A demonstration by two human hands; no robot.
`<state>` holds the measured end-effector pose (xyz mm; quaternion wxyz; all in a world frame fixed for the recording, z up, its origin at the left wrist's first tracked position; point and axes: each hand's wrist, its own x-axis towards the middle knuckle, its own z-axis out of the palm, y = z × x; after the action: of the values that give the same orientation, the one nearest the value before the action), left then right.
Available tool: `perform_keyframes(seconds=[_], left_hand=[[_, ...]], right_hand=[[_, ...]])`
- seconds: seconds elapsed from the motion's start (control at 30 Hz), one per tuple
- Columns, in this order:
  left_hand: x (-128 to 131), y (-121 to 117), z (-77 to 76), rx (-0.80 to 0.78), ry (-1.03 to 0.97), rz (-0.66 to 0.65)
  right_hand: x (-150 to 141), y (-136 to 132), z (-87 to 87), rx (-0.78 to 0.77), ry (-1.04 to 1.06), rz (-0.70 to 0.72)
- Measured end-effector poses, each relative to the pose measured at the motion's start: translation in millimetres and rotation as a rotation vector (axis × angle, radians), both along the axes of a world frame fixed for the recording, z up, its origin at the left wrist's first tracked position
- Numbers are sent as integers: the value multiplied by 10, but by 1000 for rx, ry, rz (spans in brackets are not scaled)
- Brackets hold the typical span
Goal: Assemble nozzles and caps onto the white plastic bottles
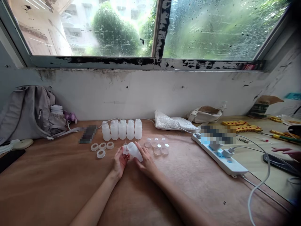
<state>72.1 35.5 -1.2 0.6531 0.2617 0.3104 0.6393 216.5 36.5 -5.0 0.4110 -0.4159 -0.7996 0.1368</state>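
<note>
In my right hand (147, 160) is a small frosted white bottle (134, 150), tilted with its mouth toward the upper left. My left hand (120, 161) pinches a small translucent bottle part (125, 149) right at that mouth; whether it is a ring or a teat I cannot tell. Behind my hands stands a row of several similar bottles (122, 130), upright and close together. Left of my left hand lie several translucent rings (101, 153). To the right of my right hand are several clear round caps or discs (157, 151), some with small pieces above them.
A white power strip (219, 157) with plugs and looping cables crosses the table at right. White padded packaging (172, 121) and a beige pouch (205, 114) lie by the wall. A grey backpack (30, 113) sits at left. Another person's hand (288, 153) is at far right above a phone (281, 163).
</note>
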Motion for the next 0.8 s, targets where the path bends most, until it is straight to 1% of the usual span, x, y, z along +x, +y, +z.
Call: perform_keyframes(seconds=[0.17,0.3,0.4,0.5,0.63,0.8], left_hand=[[-34,0,39,-33,-63,-32],[-61,21,27,-60,-74,-20],[-61,20,18,-57,-53,-6],[-53,6,21,-38,-17,5],[-51,-16,39,-8,40,14],[-59,-34,62,29,108,25]], right_hand=[[46,27,27,52,-8,-38],[48,-7,75,60,-106,-40],[54,-41,122,70,-135,-26],[66,-59,151,65,-117,3],[78,-67,168,40,-81,50],[81,-71,181,27,-59,67]])
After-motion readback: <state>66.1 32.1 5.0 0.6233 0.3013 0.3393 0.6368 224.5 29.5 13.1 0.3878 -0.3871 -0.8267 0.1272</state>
